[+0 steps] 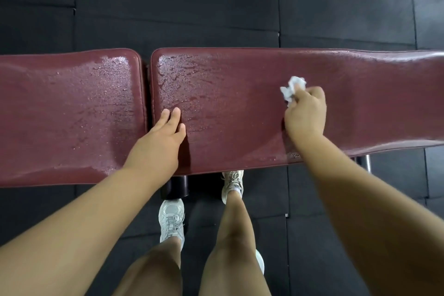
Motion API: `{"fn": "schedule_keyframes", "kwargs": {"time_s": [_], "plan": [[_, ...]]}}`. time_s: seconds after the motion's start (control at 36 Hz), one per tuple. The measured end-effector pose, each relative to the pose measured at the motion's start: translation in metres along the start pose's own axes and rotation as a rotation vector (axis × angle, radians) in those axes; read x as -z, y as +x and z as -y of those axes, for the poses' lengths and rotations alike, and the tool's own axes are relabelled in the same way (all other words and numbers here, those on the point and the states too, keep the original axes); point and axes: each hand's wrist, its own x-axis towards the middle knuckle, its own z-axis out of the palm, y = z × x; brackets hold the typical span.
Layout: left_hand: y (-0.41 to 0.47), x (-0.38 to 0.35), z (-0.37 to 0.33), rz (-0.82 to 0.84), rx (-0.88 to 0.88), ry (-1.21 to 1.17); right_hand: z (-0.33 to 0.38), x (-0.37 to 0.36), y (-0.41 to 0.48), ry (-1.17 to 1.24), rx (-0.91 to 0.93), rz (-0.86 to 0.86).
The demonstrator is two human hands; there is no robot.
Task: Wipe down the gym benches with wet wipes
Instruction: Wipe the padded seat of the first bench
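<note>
White and crumpled, 1 wet wipe sits pinched in the curled fingers of the right hand, pressed against the long maroon pad near its middle. The left hand lies flat with its fingers straight and released, holding nothing, resting on the near left corner of that same pad. This surface has 2 maroon vinyl pads: the long one on the right and a shorter pad on the left, with a narrow dark gap between them. Wet, beaded patches shine on both pads beside the gap. Below the surface stand 2 pale sneakers, the right one partly tucked under the pad's edge, on black rubber floor tiles.
</note>
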Motion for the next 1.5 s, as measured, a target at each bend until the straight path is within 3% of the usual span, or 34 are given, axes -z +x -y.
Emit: {"fn": "schedule_keyframes", "kwargs": {"time_s": [0.08,0.14,0.22,0.28,0.31,0.39,0.44,0.5,0.56,0.72,0.78,0.86,0.94,1.03,1.17,1.25,1.31,1.36,1.42,1.5], "plan": [[0.001,0.000,-0.003,0.018,0.034,-0.014,0.015,-0.016,-0.033,0.025,-0.121,-0.079],[0.002,-0.002,-0.003,0.019,0.045,-0.030,0.031,-0.034,-0.069,0.027,0.085,0.029],[0.002,-0.004,-0.001,0.005,0.039,-0.039,0.046,-0.037,-0.112,-0.117,0.550,0.361],[0.001,-0.005,0.002,-0.004,0.033,-0.054,0.033,-0.027,-0.110,-0.215,0.730,0.406],[0.000,-0.005,0.003,-0.008,0.026,-0.062,0.020,-0.022,-0.104,-0.199,0.697,0.377],[0.000,-0.005,0.004,-0.015,0.016,-0.083,-0.021,-0.007,-0.079,-0.090,0.183,0.048],[0.000,-0.007,0.004,-0.019,0.015,-0.085,-0.033,0.001,-0.079,-0.033,-0.158,-0.039],[0.000,-0.009,0.004,-0.025,0.015,-0.090,-0.021,-0.006,-0.095,0.004,-0.317,-0.105],[0.000,-0.010,0.005,-0.031,0.009,-0.097,0.006,-0.023,-0.120,0.021,-0.267,-0.108],[-0.004,-0.008,0.009,-0.040,-0.008,-0.145,0.038,-0.041,-0.164,-0.064,0.315,0.223],[-0.006,-0.008,0.012,-0.073,-0.019,-0.188,0.017,-0.043,-0.152,-0.065,0.275,0.293],[-0.014,-0.013,0.018,-0.130,-0.012,-0.274,0.003,-0.029,-0.141,0.048,0.061,0.144],[-0.030,-0.022,0.024,-0.163,0.026,-0.304,0.021,-0.021,-0.143,0.155,-0.080,0.033],[-0.045,-0.033,0.030,-0.142,0.048,-0.309,0.057,-0.036,-0.157,0.116,-0.133,0.052],[-0.055,-0.039,0.037,-0.134,0.055,-0.328,0.086,-0.062,-0.185,0.043,0.351,0.387],[-0.057,-0.039,0.046,-0.183,0.051,-0.335,0.076,-0.046,-0.161,-0.100,0.553,0.416],[-0.061,-0.037,0.052,-0.227,0.058,-0.330,0.067,-0.034,-0.142,-0.043,0.433,0.424],[-0.065,-0.037,0.060,-0.275,0.093,-0.303,0.058,-0.032,-0.125,0.023,0.238,0.188],[-0.068,-0.037,0.067,-0.312,0.120,-0.270,0.061,-0.036,-0.123,0.069,0.061,0.082],[-0.068,-0.038,0.073,-0.280,0.176,-0.254,0.085,-0.054,-0.145,0.001,0.101,0.180]]}}
